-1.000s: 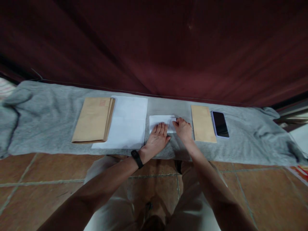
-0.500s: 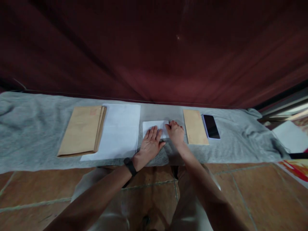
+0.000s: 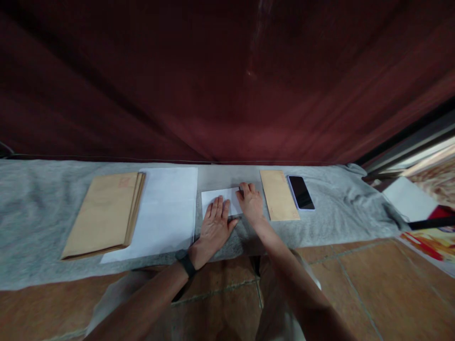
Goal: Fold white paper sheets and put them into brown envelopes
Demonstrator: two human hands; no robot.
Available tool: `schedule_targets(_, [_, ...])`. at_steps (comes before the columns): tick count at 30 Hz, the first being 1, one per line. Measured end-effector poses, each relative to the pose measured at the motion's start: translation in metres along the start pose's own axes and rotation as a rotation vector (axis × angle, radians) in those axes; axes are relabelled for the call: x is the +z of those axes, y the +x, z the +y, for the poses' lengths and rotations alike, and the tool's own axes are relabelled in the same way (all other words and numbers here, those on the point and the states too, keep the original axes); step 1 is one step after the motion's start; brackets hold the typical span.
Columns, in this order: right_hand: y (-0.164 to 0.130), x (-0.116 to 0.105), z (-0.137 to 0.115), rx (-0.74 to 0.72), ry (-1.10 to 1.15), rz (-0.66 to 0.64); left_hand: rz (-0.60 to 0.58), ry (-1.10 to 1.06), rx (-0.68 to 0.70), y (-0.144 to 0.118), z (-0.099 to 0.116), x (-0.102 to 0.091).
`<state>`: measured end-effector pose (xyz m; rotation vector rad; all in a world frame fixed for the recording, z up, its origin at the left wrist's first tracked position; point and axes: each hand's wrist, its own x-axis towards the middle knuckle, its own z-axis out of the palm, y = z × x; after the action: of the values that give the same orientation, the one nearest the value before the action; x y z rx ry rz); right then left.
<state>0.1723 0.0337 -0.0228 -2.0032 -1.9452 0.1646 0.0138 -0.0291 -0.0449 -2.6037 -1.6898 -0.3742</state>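
A small folded sheet of white paper (image 3: 208, 198) lies on the grey cloth in front of me. My left hand (image 3: 215, 225) rests flat on its left and middle part, with the fingers stretched out and the thumb apart. My right hand (image 3: 251, 204) is at the paper's right edge, its fingers curled and closed around that end, which they partly hide. To the right of this hand lies a single brown envelope (image 3: 279, 195). On the left is a stack of large white sheets (image 3: 167, 213).
A pile of brown envelopes (image 3: 101, 213) overlaps the white sheets' left side. A phone (image 3: 301, 192) lies right of the single envelope. The grey cloth (image 3: 341, 203) covers a narrow surface against a dark red hanging (image 3: 227, 94). A white flat object (image 3: 410, 199) stands at far right.
The whole view has shifted and tilted a little. My left hand stays flat on the paper. The right fingers have curled slightly differently at the paper's right end.
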Motion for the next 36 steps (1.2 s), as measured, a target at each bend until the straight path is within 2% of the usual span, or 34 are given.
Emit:
schedule_targets(3, [0.002,0.001,-0.001,-0.111,0.021,-0.029,0.002,0.003,-0.015,0.0,0.001,0.002])
schedule_targets(6, [0.003,0.004,-0.005,-0.147,0.002,-0.055,0.004,-0.002,-0.022,-0.001,0.001,0.004])
schedule_targets(13, [0.008,0.011,-0.008,-0.049,0.038,-0.014,0.014,-0.04,-0.004,-0.002,-0.002,0.008])
schedule_targets(19, [0.014,0.013,-0.001,-0.051,0.103,0.019,0.033,-0.038,0.044,-0.004,-0.007,0.008])
schedule_targets(22, [0.019,0.011,0.005,-0.059,0.216,-0.03,0.04,-0.046,0.059,-0.006,-0.007,0.007])
schedule_targets(25, [0.023,0.004,0.013,-0.056,0.446,-0.11,0.059,-0.084,0.049,-0.003,-0.007,0.0])
schedule_targets(27, [0.025,-0.005,0.018,-0.051,0.641,-0.094,0.119,-0.129,0.009,0.005,-0.011,-0.01])
schedule_targets(32, [0.021,-0.032,0.023,-0.019,1.003,0.177,0.376,-0.344,-0.149,0.032,-0.038,-0.038])
schedule_targets(34, [0.014,-0.038,0.023,-0.06,1.038,0.18,0.443,-0.447,-0.201,0.04,-0.051,-0.045])
schedule_targets(36, [0.005,-0.04,0.024,-0.115,0.988,0.103,0.468,-0.496,-0.231,0.043,-0.059,-0.048])
